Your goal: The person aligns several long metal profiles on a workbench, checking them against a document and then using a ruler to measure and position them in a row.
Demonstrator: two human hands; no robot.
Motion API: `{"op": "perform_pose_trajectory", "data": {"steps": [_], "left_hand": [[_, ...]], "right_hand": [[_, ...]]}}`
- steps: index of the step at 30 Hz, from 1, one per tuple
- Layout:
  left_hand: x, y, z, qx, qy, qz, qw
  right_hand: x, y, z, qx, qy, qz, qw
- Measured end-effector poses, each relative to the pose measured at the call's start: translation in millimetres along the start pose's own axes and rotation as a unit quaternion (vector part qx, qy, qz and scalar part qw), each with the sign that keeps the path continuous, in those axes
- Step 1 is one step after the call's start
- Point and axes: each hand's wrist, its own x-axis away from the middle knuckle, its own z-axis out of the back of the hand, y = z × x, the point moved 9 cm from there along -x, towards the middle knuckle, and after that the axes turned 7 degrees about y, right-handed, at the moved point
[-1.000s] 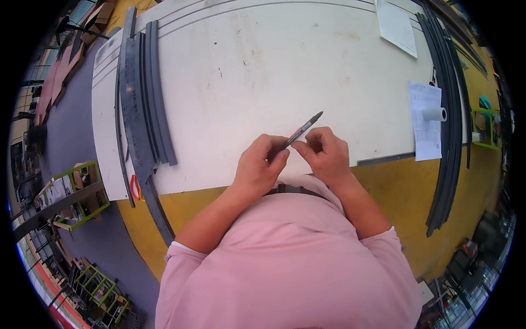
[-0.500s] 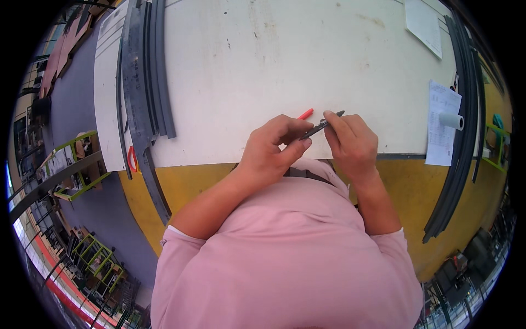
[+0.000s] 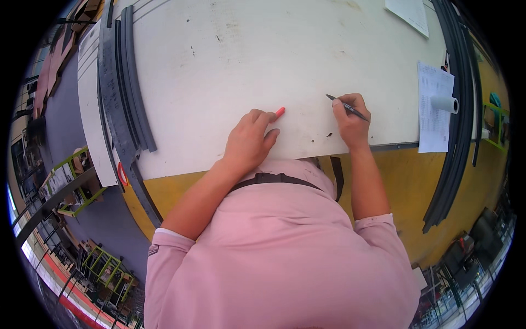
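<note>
My right hand [image 3: 355, 125] grips a black marker pen [image 3: 357, 112] in a writing hold above the white tabletop. One narrow end points to the far left, and the other sticks out past the hand on the right. My left hand [image 3: 247, 141] is palm down at the table's near side, with its fingers curled and the thumb a little apart. From under its fingertips juts the end of a slim red stick-like thing [image 3: 280, 112]. The fingers hide the rest of that, so I cannot tell its kind.
Long grey strips [image 3: 134, 82] lie along the left of the white table [image 3: 241, 71], with dark strips [image 3: 457, 109] along its right edge. Near those are a printed sheet [image 3: 433, 134], a pale roll [image 3: 445, 104] on it, and another paper [image 3: 411, 13]. A red ring-shaped handle [image 3: 122, 174] shows at the left corner.
My hands have come apart; both were at the marker before. The right hand now has the marker alone, to the right. My left hand has moved left, and the red thing with it.
</note>
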Motion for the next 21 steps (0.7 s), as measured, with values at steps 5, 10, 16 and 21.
{"op": "perform_pose_trajectory", "data": {"steps": [5, 10, 16, 21], "left_hand": [[-13, 1, -15, -0.065, 0.005, -0.014, 0.998], [-20, -3, -23, -0.098, 0.004, 0.01, 0.995], [-22, -4, -25, -0.095, 0.017, 0.005, 0.995], [-22, -8, -24, -0.087, 0.02, 0.009, 0.996]], "right_hand": [[1, -13, 0, 0.068, 0.021, 0.101, 0.992], [2, -7, 2, 0.06, 0.012, 0.104, 0.993], [2, -11, 4, 0.056, 0.021, 0.129, 0.99], [2, -7, 7, 0.052, 0.028, 0.123, 0.991]]}}
